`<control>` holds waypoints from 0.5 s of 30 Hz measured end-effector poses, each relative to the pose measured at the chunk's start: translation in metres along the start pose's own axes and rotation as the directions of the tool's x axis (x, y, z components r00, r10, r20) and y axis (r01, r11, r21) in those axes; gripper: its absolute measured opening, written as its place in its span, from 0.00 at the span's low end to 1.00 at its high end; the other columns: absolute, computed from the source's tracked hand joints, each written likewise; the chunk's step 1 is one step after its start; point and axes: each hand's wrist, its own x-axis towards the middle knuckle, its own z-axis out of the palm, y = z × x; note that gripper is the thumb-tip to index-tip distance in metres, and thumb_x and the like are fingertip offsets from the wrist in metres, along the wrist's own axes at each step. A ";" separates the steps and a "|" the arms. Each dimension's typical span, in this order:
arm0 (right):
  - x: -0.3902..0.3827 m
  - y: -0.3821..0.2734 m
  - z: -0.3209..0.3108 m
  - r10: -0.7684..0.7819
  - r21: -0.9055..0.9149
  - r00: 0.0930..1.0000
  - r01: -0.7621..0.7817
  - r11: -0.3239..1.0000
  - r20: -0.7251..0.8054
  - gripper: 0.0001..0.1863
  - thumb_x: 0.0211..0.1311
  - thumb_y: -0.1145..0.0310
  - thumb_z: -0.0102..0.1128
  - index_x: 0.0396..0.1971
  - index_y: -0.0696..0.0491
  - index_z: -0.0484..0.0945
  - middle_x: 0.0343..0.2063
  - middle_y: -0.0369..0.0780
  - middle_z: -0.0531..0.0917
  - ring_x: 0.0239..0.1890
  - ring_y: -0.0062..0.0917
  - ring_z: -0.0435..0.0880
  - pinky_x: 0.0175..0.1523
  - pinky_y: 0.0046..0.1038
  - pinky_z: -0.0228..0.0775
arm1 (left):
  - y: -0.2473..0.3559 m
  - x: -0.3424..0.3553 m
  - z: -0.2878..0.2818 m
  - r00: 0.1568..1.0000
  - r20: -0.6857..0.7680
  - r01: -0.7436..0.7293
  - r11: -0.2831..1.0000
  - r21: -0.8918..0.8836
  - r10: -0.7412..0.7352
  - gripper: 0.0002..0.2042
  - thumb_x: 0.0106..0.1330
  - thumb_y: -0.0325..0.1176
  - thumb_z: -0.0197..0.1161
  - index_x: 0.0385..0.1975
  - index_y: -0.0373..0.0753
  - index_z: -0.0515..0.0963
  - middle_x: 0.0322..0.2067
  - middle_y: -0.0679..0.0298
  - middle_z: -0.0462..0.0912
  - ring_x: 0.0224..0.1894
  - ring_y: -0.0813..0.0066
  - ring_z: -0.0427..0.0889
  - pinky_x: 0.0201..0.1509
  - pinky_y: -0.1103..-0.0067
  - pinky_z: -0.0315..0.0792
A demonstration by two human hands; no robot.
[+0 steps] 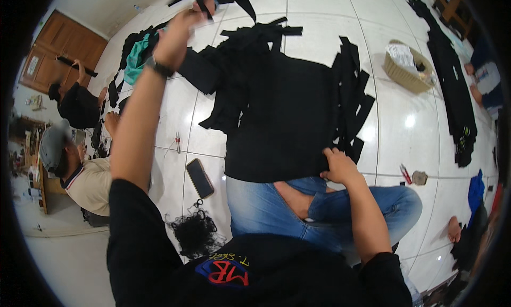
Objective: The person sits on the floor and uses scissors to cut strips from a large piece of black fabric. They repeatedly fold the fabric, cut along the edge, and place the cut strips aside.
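Note:
A large black fabric panel point(287, 115) lies flat over my lap and the tiled floor in front of me. My right hand point(341, 167) is at its near right corner, fingers on top and thumb at the edge, gripping the cloth. Stretched far forward to the left, my left hand point(178, 38) is above the floor past a heap of black fabric pieces point(229, 67); motion blurs its fingers. Black fabric strips point(354, 102) lie overlapped along the panel's right side.
A phone point(200, 178), small thread snips point(178, 142) and a tangle of black thread point(194, 232) are left of my legs. At right are red-handled snips point(406, 174), a woven basket point(407, 75) and a long black fabric pile point(444, 78). A co-worker point(88, 179) sits at left.

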 end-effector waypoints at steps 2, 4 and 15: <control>0.001 -0.005 0.004 -0.007 -0.019 0.997 0.005 1.000 -0.076 0.31 0.50 0.65 0.75 0.55 0.51 0.73 0.49 0.46 0.79 0.54 0.43 0.81 0.55 0.44 0.76 | -0.057 -0.073 0.034 0.947 0.122 0.295 0.955 0.030 -0.297 0.29 0.68 0.49 0.67 0.58 0.32 0.73 0.51 0.56 0.77 0.46 0.73 0.79 0.52 0.79 0.73; 0.005 -0.009 0.006 -0.018 -0.033 0.998 0.016 0.999 -0.059 0.27 0.52 0.67 0.72 0.54 0.51 0.75 0.49 0.45 0.79 0.54 0.43 0.81 0.56 0.44 0.76 | -0.111 -0.177 0.071 0.903 0.053 0.383 0.857 0.344 -0.426 0.41 0.71 0.58 0.59 0.67 0.23 0.63 0.61 0.43 0.75 0.62 0.61 0.76 0.66 0.72 0.68; -0.014 -0.013 -0.052 -0.136 0.045 0.775 0.207 0.977 -0.617 0.13 0.48 0.74 0.68 0.34 0.57 0.76 0.33 0.46 0.80 0.40 0.47 0.80 0.49 0.44 0.72 | -0.057 -0.286 0.125 0.819 -0.336 0.289 0.840 -0.459 -0.465 0.05 0.77 0.32 0.56 0.43 0.38 0.73 0.29 0.77 0.70 0.30 0.90 0.64 0.35 0.88 0.59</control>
